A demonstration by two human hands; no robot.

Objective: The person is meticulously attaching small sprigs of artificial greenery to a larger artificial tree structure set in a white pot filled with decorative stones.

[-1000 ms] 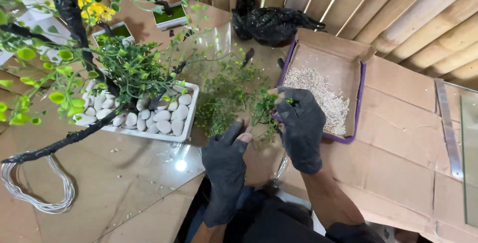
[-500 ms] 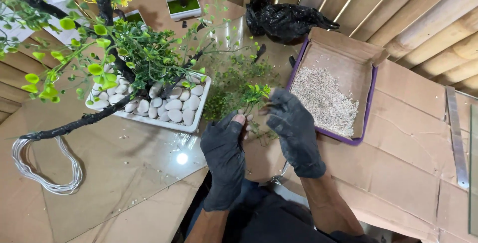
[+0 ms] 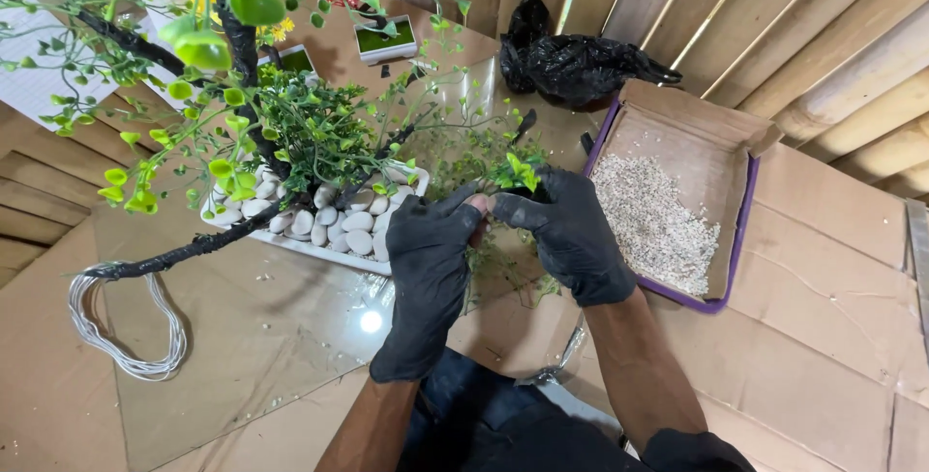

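Gloves cover both hands: left hand [image 3: 429,264] and right hand [image 3: 571,233] pinch one leafy green sprig [image 3: 516,172] together, fingertips touching, beside the pebble tray [image 3: 319,230].

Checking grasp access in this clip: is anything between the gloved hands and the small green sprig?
Nothing visible. The left hand and right hand meet fingertip to fingertip at the green sprig, which rises directly from them.

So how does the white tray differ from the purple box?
The white tray holds smooth white pebbles and an artificial tree; the purple box holds fine pale gravel on a cardboard lining. The tray is shallow and lies beside the left hand; the box is deeper and lies beside the right hand. Both are rectangular and rest on the table.
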